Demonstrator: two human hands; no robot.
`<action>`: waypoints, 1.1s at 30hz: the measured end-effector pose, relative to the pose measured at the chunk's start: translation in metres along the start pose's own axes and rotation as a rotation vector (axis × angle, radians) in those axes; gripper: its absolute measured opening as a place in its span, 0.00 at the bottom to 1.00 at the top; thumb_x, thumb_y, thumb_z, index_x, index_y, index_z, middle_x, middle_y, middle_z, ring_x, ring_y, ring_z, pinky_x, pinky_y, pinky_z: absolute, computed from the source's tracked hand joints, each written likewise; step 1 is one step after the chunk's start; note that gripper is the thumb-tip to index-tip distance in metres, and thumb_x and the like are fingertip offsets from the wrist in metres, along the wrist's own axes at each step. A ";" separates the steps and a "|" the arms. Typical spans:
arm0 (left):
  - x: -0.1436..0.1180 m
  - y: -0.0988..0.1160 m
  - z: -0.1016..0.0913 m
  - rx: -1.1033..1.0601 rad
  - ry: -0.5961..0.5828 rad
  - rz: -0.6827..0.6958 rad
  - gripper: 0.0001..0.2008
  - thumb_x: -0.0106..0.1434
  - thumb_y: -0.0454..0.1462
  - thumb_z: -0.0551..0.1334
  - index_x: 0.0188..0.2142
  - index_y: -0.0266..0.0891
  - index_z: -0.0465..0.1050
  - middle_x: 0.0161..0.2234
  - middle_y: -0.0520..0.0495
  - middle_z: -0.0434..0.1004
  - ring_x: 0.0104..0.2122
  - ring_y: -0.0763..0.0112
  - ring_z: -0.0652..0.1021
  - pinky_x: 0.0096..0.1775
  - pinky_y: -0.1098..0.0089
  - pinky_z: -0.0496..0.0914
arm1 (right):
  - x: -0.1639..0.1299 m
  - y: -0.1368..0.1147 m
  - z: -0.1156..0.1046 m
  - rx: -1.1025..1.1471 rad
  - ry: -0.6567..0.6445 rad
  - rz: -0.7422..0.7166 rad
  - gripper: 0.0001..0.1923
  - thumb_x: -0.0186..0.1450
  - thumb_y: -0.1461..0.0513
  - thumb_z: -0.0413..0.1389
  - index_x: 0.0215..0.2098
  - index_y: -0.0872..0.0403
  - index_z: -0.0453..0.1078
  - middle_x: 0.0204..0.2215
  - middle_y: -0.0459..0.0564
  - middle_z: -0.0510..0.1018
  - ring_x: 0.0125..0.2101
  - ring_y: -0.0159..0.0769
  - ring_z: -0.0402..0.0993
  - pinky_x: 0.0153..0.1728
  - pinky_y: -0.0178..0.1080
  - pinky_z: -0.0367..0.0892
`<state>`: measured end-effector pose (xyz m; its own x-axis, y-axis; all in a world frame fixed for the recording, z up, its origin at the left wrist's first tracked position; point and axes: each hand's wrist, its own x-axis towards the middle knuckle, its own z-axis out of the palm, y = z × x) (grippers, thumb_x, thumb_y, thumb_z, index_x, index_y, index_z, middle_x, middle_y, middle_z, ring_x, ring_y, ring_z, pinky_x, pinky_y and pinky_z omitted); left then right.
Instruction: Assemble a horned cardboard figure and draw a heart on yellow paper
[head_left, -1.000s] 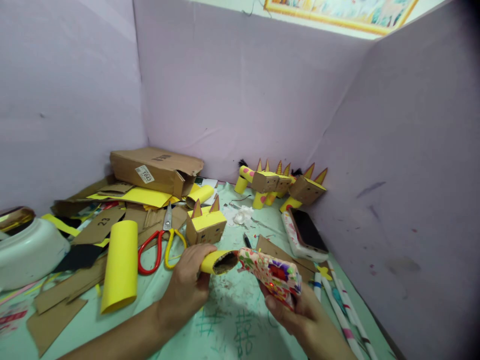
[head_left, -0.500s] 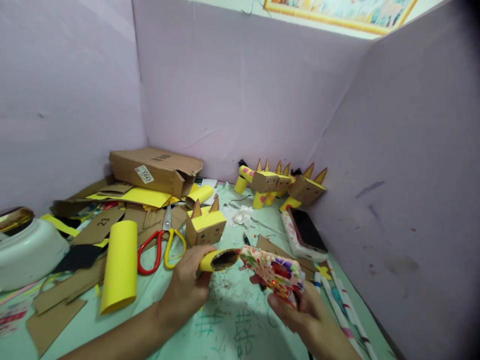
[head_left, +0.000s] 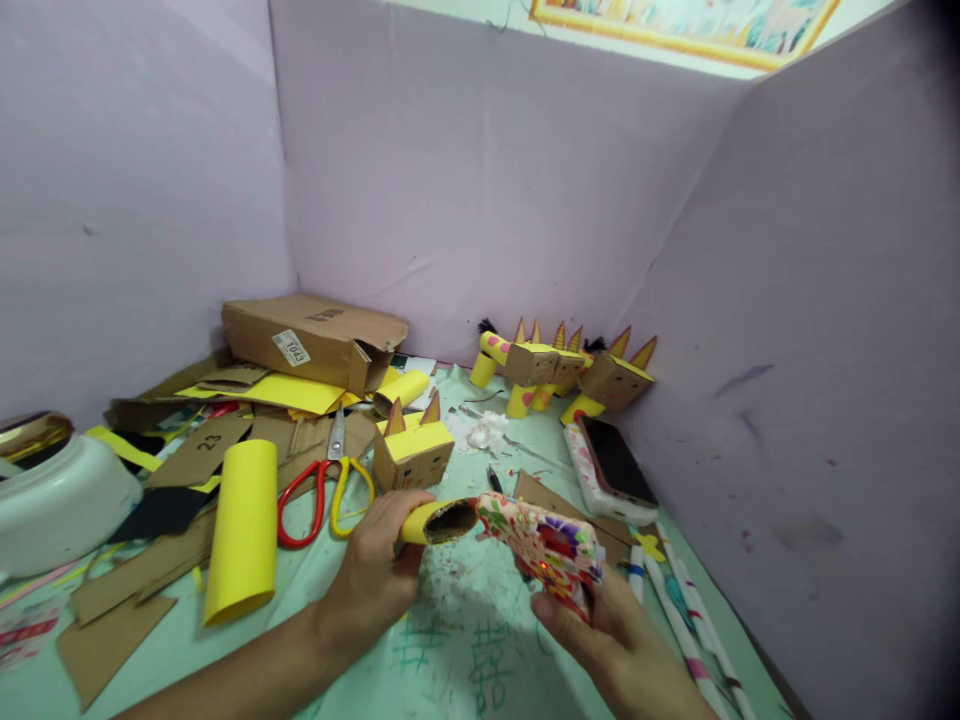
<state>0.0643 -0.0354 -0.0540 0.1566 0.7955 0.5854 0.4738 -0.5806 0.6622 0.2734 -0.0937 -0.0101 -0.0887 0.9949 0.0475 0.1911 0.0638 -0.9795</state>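
My left hand (head_left: 382, 550) is closed around a yellow paper-covered cardboard tube (head_left: 442, 521), its open end facing right and its rim rough and brown. My right hand (head_left: 600, 630) grips a flower-patterned glue gun (head_left: 544, 545) with a small red light lit on its side. The gun's nozzle meets the right edge of the tube's rim; I cannot tell whether glue is coming out. Just behind my left hand sits a cardboard box head (head_left: 412, 450) with a yellow top and two pointed ears. Red-and-yellow-handled scissors (head_left: 330, 490) lie to its left.
A larger yellow tube (head_left: 244, 535) stands at left among cardboard scraps (head_left: 120, 640). Behind are a cardboard box (head_left: 315, 335) and finished-looking yellow animal figures (head_left: 532, 365). A phone (head_left: 616, 460) rests at right above several markers (head_left: 686, 620). A white pot (head_left: 67, 510) is far left.
The glue gun has shifted very slightly left against the tube's rim. Both hands keep their hold, and the view has moved a little.
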 end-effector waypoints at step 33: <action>0.001 0.000 0.001 0.038 0.002 0.034 0.15 0.53 0.27 0.53 0.40 0.38 0.69 0.37 0.43 0.77 0.38 0.62 0.77 0.39 0.62 0.72 | -0.001 -0.001 0.004 0.014 -0.011 0.026 0.16 0.57 0.53 0.56 0.39 0.53 0.71 0.32 0.51 0.76 0.33 0.43 0.71 0.40 0.44 0.65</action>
<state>0.0648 -0.0346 -0.0541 0.1716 0.7750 0.6082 0.5008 -0.6003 0.6236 0.2699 -0.0955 -0.0103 -0.0945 0.9953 0.0202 0.1801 0.0370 -0.9830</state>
